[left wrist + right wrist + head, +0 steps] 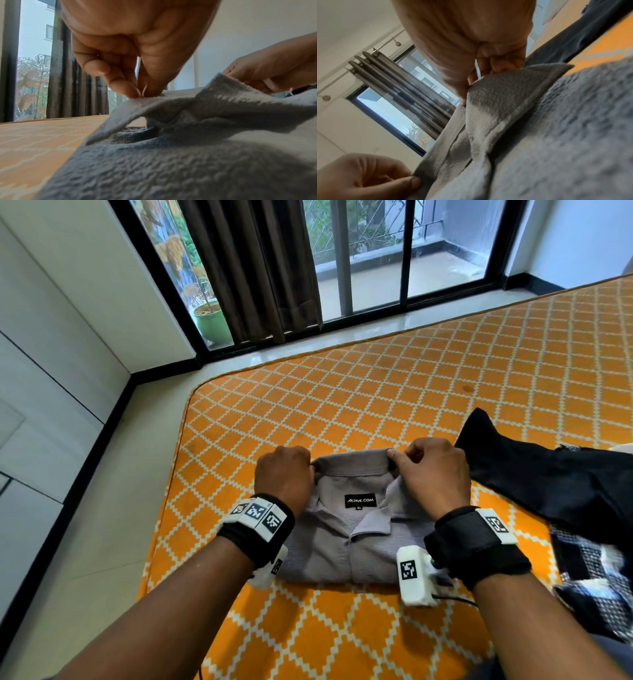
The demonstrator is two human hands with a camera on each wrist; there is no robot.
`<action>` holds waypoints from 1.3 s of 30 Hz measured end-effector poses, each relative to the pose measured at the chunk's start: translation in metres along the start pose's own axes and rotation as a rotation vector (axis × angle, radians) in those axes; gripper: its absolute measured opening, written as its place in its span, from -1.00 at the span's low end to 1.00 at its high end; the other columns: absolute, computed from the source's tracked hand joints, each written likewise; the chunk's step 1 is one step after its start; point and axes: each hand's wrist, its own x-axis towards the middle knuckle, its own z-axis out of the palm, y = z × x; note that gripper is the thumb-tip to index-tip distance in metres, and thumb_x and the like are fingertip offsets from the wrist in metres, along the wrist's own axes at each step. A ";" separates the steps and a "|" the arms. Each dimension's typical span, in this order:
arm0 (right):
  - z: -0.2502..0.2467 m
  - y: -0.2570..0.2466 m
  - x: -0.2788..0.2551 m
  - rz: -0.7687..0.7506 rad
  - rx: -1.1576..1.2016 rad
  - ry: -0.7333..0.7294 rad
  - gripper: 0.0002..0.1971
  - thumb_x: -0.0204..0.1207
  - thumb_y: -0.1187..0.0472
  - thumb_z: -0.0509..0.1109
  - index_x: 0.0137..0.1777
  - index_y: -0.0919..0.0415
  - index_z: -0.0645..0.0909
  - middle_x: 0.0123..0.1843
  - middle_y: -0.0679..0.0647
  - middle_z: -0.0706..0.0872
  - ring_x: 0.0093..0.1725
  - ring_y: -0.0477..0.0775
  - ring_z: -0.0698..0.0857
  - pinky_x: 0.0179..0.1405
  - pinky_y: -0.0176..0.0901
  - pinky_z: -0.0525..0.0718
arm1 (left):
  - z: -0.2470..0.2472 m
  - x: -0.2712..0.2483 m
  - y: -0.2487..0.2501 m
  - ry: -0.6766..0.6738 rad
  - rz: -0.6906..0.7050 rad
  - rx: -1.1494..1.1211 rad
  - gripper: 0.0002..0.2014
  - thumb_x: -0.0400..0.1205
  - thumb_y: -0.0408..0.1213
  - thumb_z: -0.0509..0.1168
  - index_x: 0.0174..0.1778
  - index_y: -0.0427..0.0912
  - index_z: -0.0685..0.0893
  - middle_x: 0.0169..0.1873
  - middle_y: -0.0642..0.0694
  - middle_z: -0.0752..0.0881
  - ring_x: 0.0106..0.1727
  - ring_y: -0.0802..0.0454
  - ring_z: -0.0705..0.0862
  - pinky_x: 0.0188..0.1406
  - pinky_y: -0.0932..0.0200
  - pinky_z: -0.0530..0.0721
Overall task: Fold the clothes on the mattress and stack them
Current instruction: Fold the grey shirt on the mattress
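On mattress, grey shirt lies folded near front edge. Left hand and right hand fingers pinch collar ends. Risk: uneven pull skews collar, undoes fold; dark garment close right may snag.

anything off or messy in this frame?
Nothing odd. The grey shirt lies neatly folded on the mattress, both hands pinching its collar. A dark garment and checked cloth lie unfolded right.

Grey shirt, black label; orange mattress w/ white lattice; navy garment.
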 end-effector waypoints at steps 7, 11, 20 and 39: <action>-0.004 0.000 -0.003 0.030 -0.138 -0.062 -0.59 0.31 -0.24 0.68 -0.39 0.05 0.66 -0.35 0.02 0.74 -0.22 0.18 0.75 -0.28 -0.14 0.55 | 0.005 0.007 -0.005 -0.084 -0.118 -0.209 -0.73 0.76 -0.07 0.21 0.17 -0.22 0.59 0.06 -0.33 0.76 0.08 -0.42 0.70 -0.14 -0.05 0.52; -0.003 0.002 -0.002 0.073 -0.128 -0.162 -0.72 0.38 0.00 0.65 -0.41 0.10 0.68 -0.30 0.09 0.77 -0.16 0.23 0.75 -0.23 -0.15 0.49 | 0.007 0.002 -0.006 -0.188 -0.195 -0.292 -0.44 0.53 0.22 0.47 0.21 -0.14 0.54 0.00 -0.15 0.76 0.05 -0.27 0.75 -0.09 0.01 0.65; -0.008 0.006 -0.002 0.222 -0.207 -0.120 -0.83 0.41 0.18 0.46 0.00 0.14 0.73 -0.01 0.29 0.76 -0.02 0.43 0.74 -0.14 0.01 0.62 | 0.004 -0.012 -0.009 -0.207 -0.267 -0.573 -0.54 0.32 -0.20 0.58 0.09 0.05 0.58 -0.24 -0.07 0.81 -0.17 -0.10 0.80 -0.16 -0.05 0.81; 0.018 -0.022 -0.016 -0.288 -0.167 -0.098 -0.40 0.37 -0.06 0.64 0.43 0.00 0.62 0.32 0.08 0.62 0.32 0.24 0.63 0.22 0.18 0.68 | -0.018 -0.025 0.008 0.025 0.043 -0.386 -0.81 0.63 -0.23 0.33 0.11 -0.08 0.51 -0.28 -0.14 0.74 -0.25 -0.28 0.64 -0.33 -0.03 0.45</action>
